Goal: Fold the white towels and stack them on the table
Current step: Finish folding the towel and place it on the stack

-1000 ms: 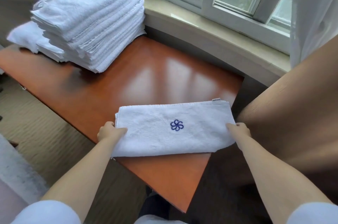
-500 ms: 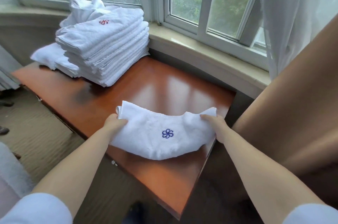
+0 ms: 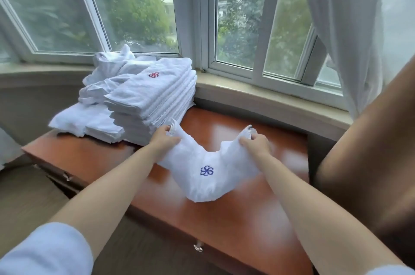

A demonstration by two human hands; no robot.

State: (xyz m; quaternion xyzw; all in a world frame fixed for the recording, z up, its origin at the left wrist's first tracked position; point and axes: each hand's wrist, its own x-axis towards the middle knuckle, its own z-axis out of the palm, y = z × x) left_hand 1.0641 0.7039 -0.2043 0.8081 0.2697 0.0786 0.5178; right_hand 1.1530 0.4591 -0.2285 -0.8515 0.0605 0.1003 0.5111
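Folded towel lifted, not yet stacked

The left hand (image 3: 162, 141) and right hand (image 3: 256, 143) each grip an end of the folded towel (image 3: 203, 176), which sags between them; the stack (image 3: 148, 104) sits just beyond the left hand on the surface (image 3: 224, 218).

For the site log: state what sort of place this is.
Probably a hotel room or its linen area: a tall stack of folded towels with embroidered logos, a wooden table under a bay window, a sheer curtain.

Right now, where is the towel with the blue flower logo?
In the head view the folded towel sags mid-frame between the left hand and right hand, above the wooden table, right of the towel stack.
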